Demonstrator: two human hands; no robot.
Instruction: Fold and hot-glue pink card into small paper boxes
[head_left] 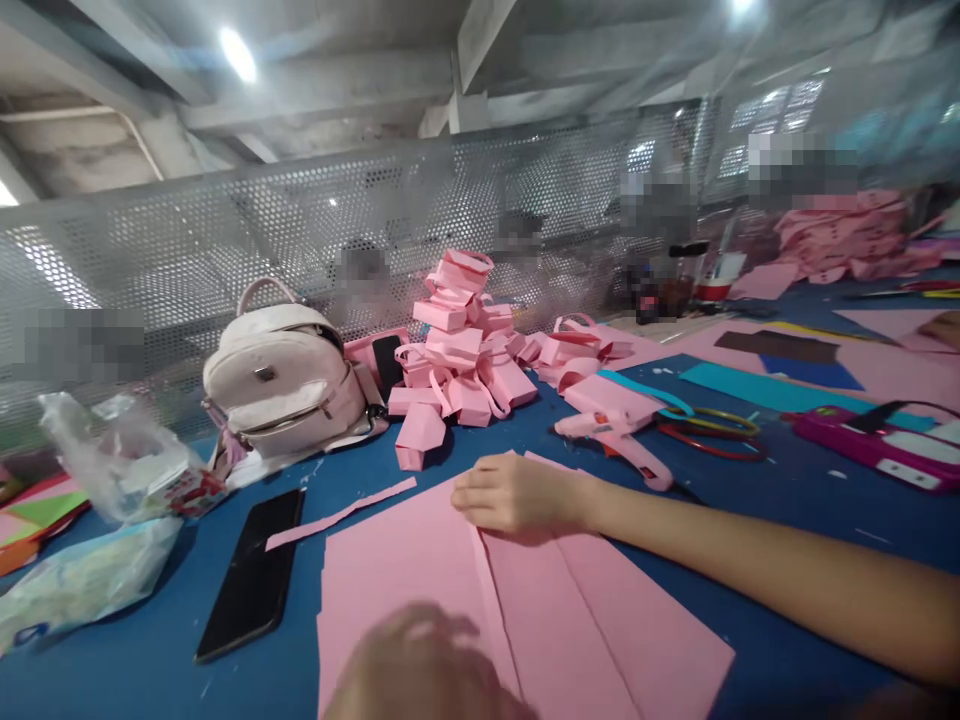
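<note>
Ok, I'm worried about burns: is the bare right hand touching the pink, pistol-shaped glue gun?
Apart. In the head view, blue tabletop shows between the right hand, on the pink paper sheets, and the glue gun.

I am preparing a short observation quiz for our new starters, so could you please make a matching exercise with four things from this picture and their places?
Things:
1. Right hand
2. Large black phone
3. Glue gun
4. Pale backpack

Places:
A. Left of the pile of pink paper pieces, in front of the perforated screen
B. Partly under one end of a thin pink strip
C. On the large pink sheets
D. Just beyond the forearm, on the blue table

Right pairs: 1-C, 2-B, 3-D, 4-A.
</note>
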